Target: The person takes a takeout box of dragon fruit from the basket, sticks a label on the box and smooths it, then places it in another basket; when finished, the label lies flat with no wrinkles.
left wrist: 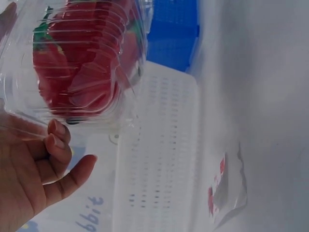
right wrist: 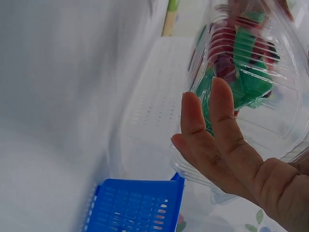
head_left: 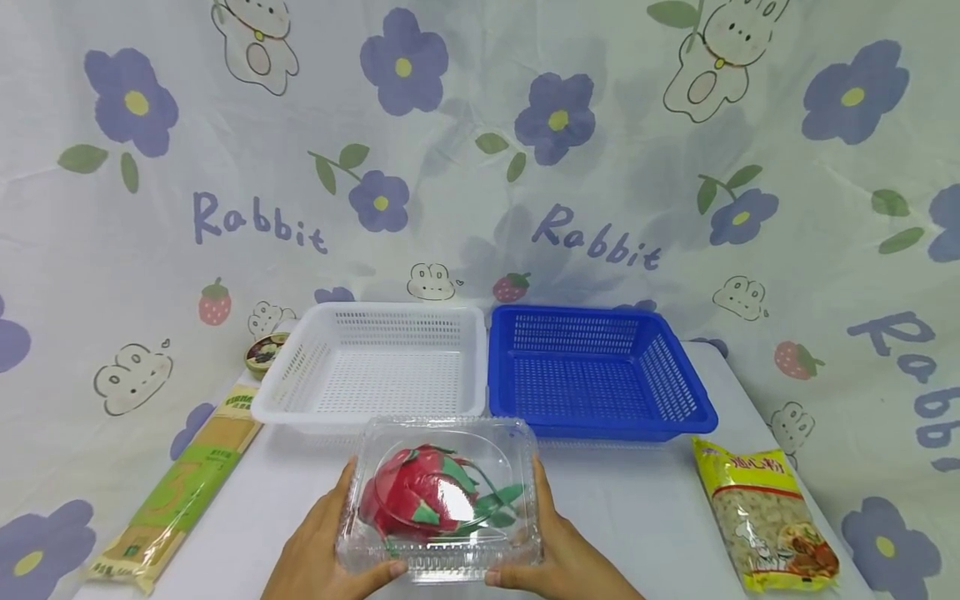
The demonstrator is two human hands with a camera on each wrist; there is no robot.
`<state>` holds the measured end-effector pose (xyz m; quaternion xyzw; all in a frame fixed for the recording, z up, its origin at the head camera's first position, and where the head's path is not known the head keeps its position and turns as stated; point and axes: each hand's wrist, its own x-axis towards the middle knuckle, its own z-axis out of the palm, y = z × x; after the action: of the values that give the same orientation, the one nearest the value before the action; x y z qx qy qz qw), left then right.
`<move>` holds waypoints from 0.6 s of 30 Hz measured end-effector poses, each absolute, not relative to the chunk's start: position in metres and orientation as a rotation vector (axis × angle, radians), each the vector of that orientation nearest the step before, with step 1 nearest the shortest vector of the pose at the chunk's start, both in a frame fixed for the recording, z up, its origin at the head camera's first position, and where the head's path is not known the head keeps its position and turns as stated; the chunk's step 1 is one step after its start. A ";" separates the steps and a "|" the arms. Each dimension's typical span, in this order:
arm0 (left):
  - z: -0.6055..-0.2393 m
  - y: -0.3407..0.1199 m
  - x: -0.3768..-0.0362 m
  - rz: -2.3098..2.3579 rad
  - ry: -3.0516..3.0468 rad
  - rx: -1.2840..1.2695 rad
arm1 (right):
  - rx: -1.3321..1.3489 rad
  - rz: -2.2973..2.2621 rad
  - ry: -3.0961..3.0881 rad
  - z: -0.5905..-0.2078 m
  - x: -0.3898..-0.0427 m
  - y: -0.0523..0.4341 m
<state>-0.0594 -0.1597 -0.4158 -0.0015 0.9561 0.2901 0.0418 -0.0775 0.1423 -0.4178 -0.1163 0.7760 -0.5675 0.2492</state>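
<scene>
Both hands hold a clear plastic clamshell box [head_left: 517,467] up in front of the baskets in the head view. Inside it lies a red dragon fruit [head_left: 412,496] with green leaf tips. My left hand [head_left: 318,533] grips the box's left side, thumb on the front edge. On the opposite side my right hand [head_left: 573,550] grips it the same way. In the left wrist view, fingers [left wrist: 58,145] curl at the ribbed side of the box. Fingers [right wrist: 224,125] of the right hand support its underside in the right wrist view.
Behind the box stand a white basket [head_left: 367,421] and a blue basket [head_left: 600,429], side by side. A long noodle pack [head_left: 183,492] lies left, with a round tin [head_left: 262,354] beyond it. At right lies a yellow food bag [head_left: 768,517]. A patterned curtain [head_left: 465,192] hangs behind.
</scene>
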 end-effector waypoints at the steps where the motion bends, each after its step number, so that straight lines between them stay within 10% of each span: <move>1: -0.416 -0.160 -0.059 0.891 2.927 -0.001 | -0.311 -1.544 2.114 -0.418 -0.077 0.142; 18: -0.427 -0.160 -0.059 0.911 2.914 0.030 | -0.247 -1.532 2.105 -0.425 -0.074 0.143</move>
<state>-0.0591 -0.1597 -0.4273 0.0098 0.9535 0.2981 0.0444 -0.0736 0.1433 -0.4249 -0.0914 0.7771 -0.5658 0.2602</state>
